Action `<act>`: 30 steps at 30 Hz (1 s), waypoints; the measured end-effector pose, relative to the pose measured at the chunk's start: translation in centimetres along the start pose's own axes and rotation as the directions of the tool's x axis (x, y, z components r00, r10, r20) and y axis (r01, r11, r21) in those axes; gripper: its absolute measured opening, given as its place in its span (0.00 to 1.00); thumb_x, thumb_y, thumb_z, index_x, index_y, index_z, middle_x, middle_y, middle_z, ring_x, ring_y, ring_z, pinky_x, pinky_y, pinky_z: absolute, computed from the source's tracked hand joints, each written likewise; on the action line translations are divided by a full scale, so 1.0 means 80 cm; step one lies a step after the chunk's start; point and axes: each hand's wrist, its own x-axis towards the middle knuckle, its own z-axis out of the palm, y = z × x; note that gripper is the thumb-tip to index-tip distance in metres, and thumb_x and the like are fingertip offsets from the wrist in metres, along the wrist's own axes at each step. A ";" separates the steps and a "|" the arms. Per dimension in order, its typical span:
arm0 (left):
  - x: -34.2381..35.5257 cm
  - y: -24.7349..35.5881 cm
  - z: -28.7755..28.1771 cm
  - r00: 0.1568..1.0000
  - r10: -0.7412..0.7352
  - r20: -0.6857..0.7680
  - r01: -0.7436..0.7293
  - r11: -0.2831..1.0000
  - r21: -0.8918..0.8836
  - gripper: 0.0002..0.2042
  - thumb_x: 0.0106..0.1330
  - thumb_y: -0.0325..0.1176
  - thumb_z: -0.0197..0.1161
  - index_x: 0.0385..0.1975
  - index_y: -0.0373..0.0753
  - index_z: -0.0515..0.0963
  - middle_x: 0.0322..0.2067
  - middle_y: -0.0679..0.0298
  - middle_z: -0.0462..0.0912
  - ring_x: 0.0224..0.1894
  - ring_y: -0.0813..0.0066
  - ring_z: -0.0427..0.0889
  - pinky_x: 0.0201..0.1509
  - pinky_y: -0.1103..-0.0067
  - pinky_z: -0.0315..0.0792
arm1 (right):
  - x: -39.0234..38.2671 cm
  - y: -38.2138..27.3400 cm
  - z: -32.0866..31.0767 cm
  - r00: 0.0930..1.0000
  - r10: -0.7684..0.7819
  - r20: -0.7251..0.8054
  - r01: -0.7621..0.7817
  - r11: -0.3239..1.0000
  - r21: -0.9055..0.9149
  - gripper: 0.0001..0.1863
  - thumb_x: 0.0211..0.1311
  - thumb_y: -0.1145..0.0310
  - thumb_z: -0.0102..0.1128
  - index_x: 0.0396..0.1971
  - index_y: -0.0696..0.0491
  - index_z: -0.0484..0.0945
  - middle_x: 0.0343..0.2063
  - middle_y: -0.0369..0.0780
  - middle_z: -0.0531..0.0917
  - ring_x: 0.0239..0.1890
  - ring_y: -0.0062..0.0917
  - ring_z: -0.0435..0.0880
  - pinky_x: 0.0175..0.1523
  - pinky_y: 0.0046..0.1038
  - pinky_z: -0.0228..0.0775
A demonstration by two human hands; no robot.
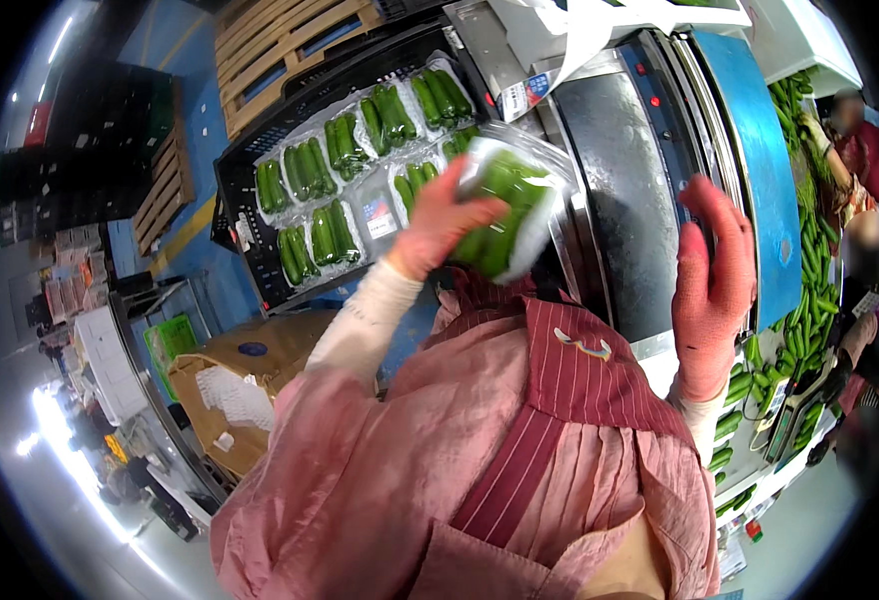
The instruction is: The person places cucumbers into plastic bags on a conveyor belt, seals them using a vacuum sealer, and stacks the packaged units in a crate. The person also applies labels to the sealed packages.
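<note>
My left hand (442, 222) is closed on the edge of a film-wrapped tray of cucumbers (512, 205), thumb lying over the film. The pack is tilted and slightly blurred, held between the crate and the machine. A black plastic crate (243, 232) to the left holds several similar packs in two rows, such as a pack of cucumbers (309, 168) near its left end. My right hand (717, 290) is held over the right side of a metal wrapping machine (615, 170), fingers apart and nothing in them.
A printed label strip (527, 92) hangs at the machine's far left corner. Beyond the machine's blue panel (755, 180), loose cucumbers (810, 260) cover a long table with people beside it. Wooden pallets (285, 45) and an open cardboard box (260, 365) stand on the left.
</note>
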 end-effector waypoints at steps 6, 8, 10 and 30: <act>-0.034 -0.071 -0.184 0.544 0.216 -0.811 -0.088 0.976 0.201 0.42 0.55 0.44 0.77 0.64 0.25 0.65 0.56 0.52 0.76 0.55 0.62 0.77 0.61 0.73 0.71 | -0.040 0.014 0.031 0.934 0.030 0.355 -0.026 1.000 -0.014 0.19 0.61 0.73 0.64 0.52 0.56 0.78 0.45 0.47 0.81 0.48 0.41 0.80 0.54 0.36 0.72; -0.043 -0.094 -0.217 0.445 0.286 -0.848 0.132 0.916 0.378 0.48 0.52 0.49 0.77 0.65 0.22 0.62 0.60 0.44 0.73 0.61 0.55 0.74 0.66 0.71 0.65 | -0.048 0.008 0.043 0.893 -0.002 0.449 -0.021 0.999 0.046 0.18 0.61 0.71 0.64 0.52 0.56 0.78 0.44 0.47 0.81 0.46 0.42 0.80 0.53 0.37 0.71; -0.046 -0.120 -0.232 0.441 0.246 -0.863 0.308 0.862 0.403 0.50 0.49 0.54 0.76 0.65 0.23 0.62 0.61 0.41 0.72 0.63 0.53 0.73 0.67 0.70 0.64 | -0.053 0.011 0.051 0.848 -0.044 0.528 -0.029 0.991 0.129 0.18 0.61 0.69 0.63 0.51 0.56 0.78 0.43 0.46 0.81 0.46 0.42 0.79 0.52 0.38 0.71; -0.008 -0.245 -0.302 0.701 -0.168 -0.693 0.558 0.735 0.386 0.54 0.57 0.69 0.61 0.68 0.23 0.57 0.63 0.44 0.70 0.65 0.54 0.71 0.66 0.70 0.65 | -0.058 0.014 0.060 0.842 -0.008 0.539 -0.035 0.997 0.069 0.18 0.62 0.69 0.63 0.51 0.58 0.77 0.41 0.47 0.81 0.44 0.43 0.79 0.51 0.39 0.70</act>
